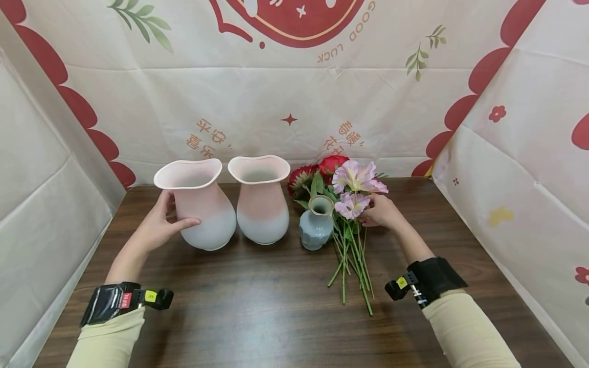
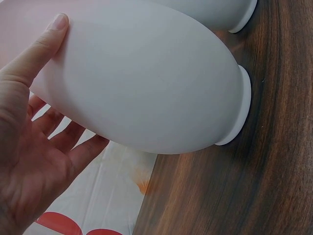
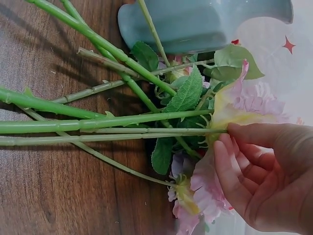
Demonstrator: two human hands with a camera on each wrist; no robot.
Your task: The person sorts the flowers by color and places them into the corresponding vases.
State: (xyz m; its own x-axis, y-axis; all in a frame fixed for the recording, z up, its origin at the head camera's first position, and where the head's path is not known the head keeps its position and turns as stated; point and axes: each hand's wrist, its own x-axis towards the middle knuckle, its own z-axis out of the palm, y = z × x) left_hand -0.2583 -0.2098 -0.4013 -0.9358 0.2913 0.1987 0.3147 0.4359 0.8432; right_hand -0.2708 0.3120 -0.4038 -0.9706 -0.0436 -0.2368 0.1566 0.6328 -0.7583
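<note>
Two pink-and-white vases stand side by side at the back of the table. My left hand (image 1: 158,225) holds the left vase (image 1: 200,204), thumb across its front and fingers behind; in the left wrist view the thumb (image 2: 46,44) presses the vase's white belly (image 2: 146,83). A bunch of artificial flowers (image 1: 352,204) lies on the table with its green stems (image 3: 98,122) pointing toward me. My right hand (image 1: 379,212) pinches one pink flower (image 3: 244,105) at the top of its stem, seen close in the right wrist view (image 3: 259,171).
The second pink vase (image 1: 261,199) stands just right of the held one. A small blue vase (image 1: 316,225) sits against the flowers' left side. The dark wooden table (image 1: 257,306) is walled by printed cloth on three sides.
</note>
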